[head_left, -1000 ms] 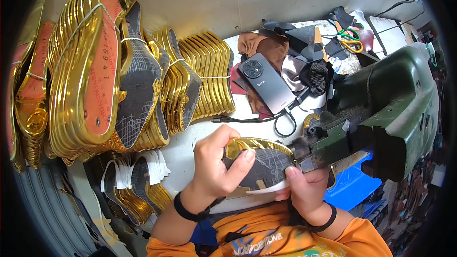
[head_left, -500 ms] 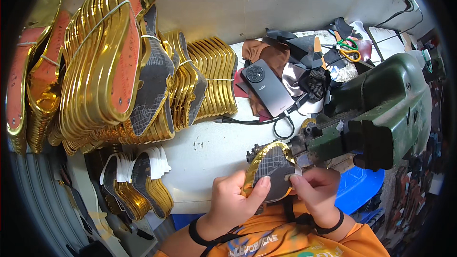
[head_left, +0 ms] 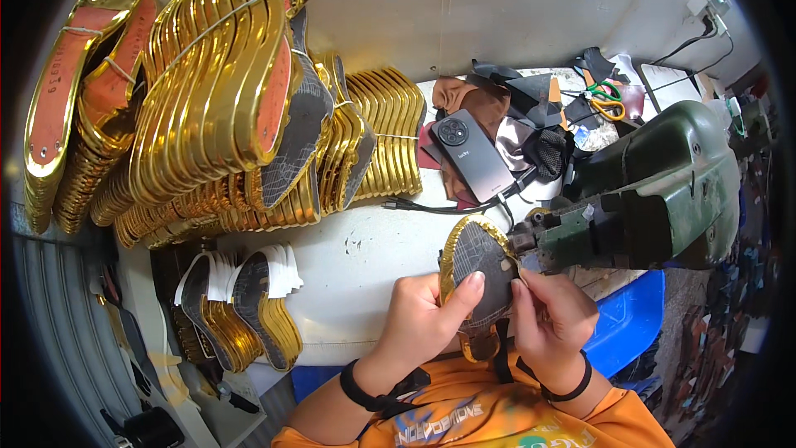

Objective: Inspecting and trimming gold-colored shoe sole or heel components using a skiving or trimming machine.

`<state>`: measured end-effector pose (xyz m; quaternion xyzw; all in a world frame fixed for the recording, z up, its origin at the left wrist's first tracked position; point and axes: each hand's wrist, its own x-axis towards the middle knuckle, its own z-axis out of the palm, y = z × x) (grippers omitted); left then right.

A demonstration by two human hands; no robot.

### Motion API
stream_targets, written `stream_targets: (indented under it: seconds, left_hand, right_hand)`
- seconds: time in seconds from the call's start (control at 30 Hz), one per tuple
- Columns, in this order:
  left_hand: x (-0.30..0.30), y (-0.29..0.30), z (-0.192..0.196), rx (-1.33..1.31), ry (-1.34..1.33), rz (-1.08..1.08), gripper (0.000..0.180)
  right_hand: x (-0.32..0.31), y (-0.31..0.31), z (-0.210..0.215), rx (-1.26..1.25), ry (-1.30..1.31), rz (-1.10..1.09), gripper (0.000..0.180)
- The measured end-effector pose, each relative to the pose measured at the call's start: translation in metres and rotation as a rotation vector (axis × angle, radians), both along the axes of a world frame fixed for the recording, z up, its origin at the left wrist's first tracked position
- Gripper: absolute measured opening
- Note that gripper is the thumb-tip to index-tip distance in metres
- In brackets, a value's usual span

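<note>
A shoe insole [head_left: 489, 272] with a dark grey grid-patterned face and a shiny gold rim stands tilted in front of me, its wide end up and its narrow end near my shirt. My left hand [head_left: 423, 315] grips its left side, thumb pressed on the grey face and fingers behind. On the opposite side, my right hand [head_left: 557, 315] pinches the insole's right edge between thumb and fingers. The metal head of a dark green machine [head_left: 680, 187] meets the insole's upper right edge. Whatever lies behind the insole is hidden.
Tied stacks of gold-rimmed insoles [head_left: 207, 108] crowd the table's left. Smaller stacks with white tabs [head_left: 265, 307] sit lower. Behind the machine head lie a phone [head_left: 471, 153], a cable [head_left: 414, 204], material scraps [head_left: 531, 99] and scissors [head_left: 608, 104]. A blue bin [head_left: 626, 315] stands below right.
Both hands have raised the insole and turned it more upright, so its narrow lower end now shows. The pale strip by my right fingers is out of sight. The view has shifted slightly.
</note>
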<state>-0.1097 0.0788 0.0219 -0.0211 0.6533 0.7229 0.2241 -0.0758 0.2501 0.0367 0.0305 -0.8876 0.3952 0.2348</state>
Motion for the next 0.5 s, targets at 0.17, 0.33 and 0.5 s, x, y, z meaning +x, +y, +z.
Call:
stream_targets:
  seconds: [0.17, 0.33, 0.5]
  left_hand:
    - [0.014, 0.001, -0.005, 0.016, 0.039, 0.063, 0.036]
    - [0.073, 0.014, -0.014, 0.447, -0.067, 0.295, 0.026]
    - [0.093, -0.003, 0.003, 0.62, -0.167, 0.073, 0.064]
  right_hand:
    - [0.002, -0.002, 0.001, 0.036, 0.051, 0.022, 0.019]
    - [0.021, 0.009, 0.01, -0.059, -0.022, 0.273, 0.024]
    - [0.046, 0.003, 0.015, -0.098, -0.018, 0.315, 0.03]
